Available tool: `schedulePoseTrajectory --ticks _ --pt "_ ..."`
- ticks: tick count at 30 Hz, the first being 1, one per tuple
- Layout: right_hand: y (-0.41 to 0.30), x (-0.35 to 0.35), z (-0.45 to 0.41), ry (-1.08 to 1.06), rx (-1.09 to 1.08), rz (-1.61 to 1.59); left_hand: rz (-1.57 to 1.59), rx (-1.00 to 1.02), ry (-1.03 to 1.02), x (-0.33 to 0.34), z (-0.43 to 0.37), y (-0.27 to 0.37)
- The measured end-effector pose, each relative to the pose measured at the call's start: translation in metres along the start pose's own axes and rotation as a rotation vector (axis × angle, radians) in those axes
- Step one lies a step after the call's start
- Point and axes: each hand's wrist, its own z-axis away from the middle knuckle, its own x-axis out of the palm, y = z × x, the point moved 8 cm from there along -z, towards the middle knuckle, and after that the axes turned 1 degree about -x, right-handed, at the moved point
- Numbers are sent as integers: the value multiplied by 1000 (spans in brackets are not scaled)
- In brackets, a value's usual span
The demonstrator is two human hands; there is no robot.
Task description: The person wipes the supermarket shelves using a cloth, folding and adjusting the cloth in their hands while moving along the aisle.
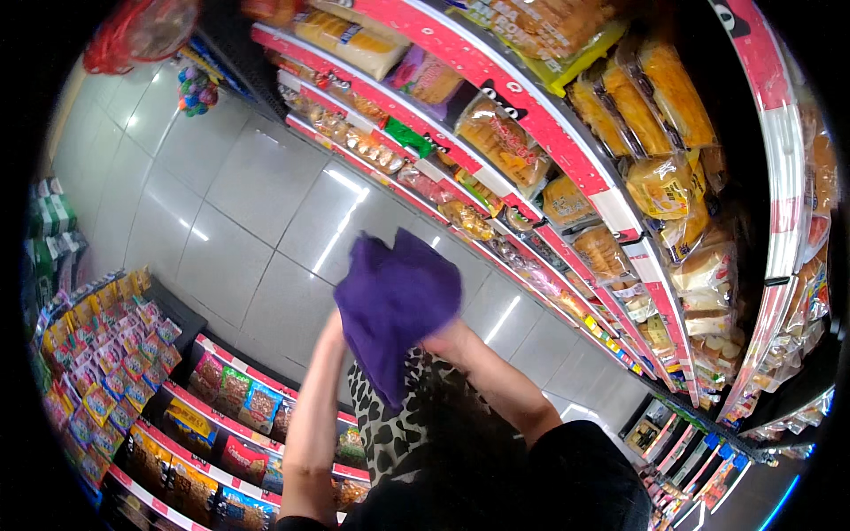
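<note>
A purple cloth (398,285) is held up in front of my body, bunched, with one corner hanging down. My left hand (337,330) grips its left side, and the cloth hides most of the fingers. At the lower right edge of the cloth, my right hand (449,340) holds on, its fingertips also covered. Below the cloth shows a spotted black-and-cream garment (378,425) that I wear.
Shelves with pink-and-white edge strips (578,159) hold packaged bread (505,143) on my right. Lower left, another shelf carries bagged snacks (262,406) beside hanging small packets (109,372). Grey floor tiles (259,182) run between. Colourful balls (197,89) hang at upper left.
</note>
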Motion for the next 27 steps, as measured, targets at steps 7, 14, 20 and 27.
schedulePoseTrajectory --ticks 7,14,20,27 --pt "-52 -148 44 560 -197 -256 6 -369 -82 43 -3 -113" --pt "-79 -271 67 757 -250 -158 -756 7 -151 105 -61 -119" --pt "-89 -302 51 993 -291 -51 -1095 219 -97 107 -102 -105" --pt "-92 -295 29 806 -484 -85 -1086 202 -31 100 -110 -81"
